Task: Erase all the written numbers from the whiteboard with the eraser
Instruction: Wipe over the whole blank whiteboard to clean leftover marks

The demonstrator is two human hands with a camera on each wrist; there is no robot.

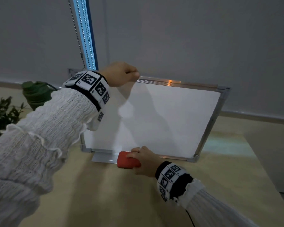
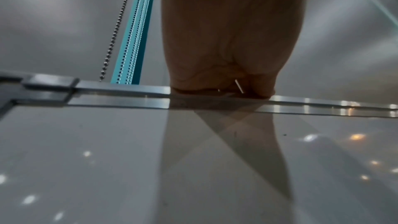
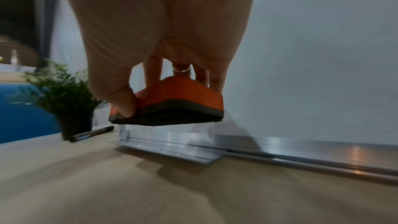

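A silver-framed whiteboard (image 1: 170,118) stands tilted on the wooden table, leaning back toward the wall. Its white surface (image 2: 107,159) shows no numbers, only a few tiny dark specks. My left hand (image 1: 121,74) grips the board's top frame rail (image 2: 120,89) near the upper left corner. My right hand (image 1: 144,159) holds a red eraser (image 1: 127,160) with a dark felt underside (image 3: 170,120), thumb on one side and fingers on the other. The eraser hangs just above the table in front of the board's lower edge, over the metal foot (image 3: 172,151).
A small potted green plant (image 3: 64,101) stands at the left, with a black marker (image 3: 92,133) lying beside it on the table (image 1: 105,194). A dark green object (image 1: 34,94) sits behind my left arm. A bead chain (image 1: 75,30) hangs at the wall.
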